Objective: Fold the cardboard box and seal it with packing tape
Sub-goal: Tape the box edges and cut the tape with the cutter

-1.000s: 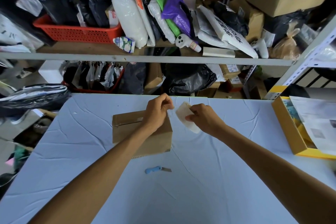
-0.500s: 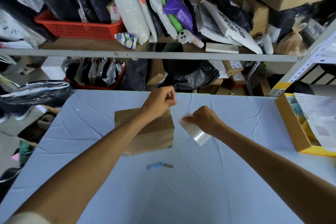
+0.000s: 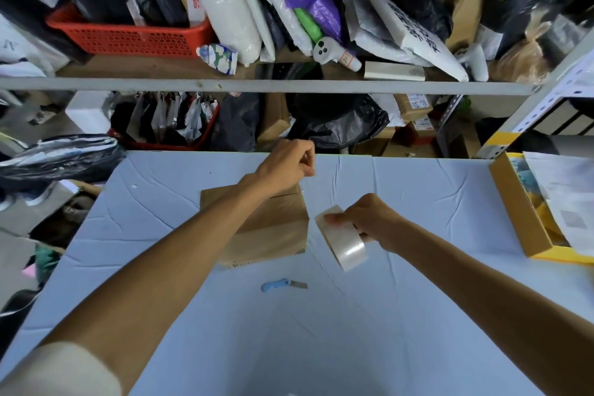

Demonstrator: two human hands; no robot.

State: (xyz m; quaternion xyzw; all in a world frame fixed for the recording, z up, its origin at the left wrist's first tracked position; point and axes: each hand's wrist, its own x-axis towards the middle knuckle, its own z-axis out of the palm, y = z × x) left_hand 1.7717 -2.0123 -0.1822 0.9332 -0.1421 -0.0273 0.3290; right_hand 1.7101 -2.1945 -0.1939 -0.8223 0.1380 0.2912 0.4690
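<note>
A closed brown cardboard box sits on the pale blue table, partly hidden by my left forearm. My left hand is raised above the box's far edge, fingers pinched on the free end of the clear tape. A faint clear strip runs from that pinch down to the roll of clear packing tape, which my right hand grips just right of the box, tilted on edge above the table.
A small blue box cutter lies on the table in front of the box. A yellow-edged tray with papers stands at the right. Crowded shelves with bags, boxes and a red basket rise behind the table.
My hands have drawn apart: the left rose toward the far edge with the tape end, the right carried the roll down and nearer, stretching out a strip of tape.
</note>
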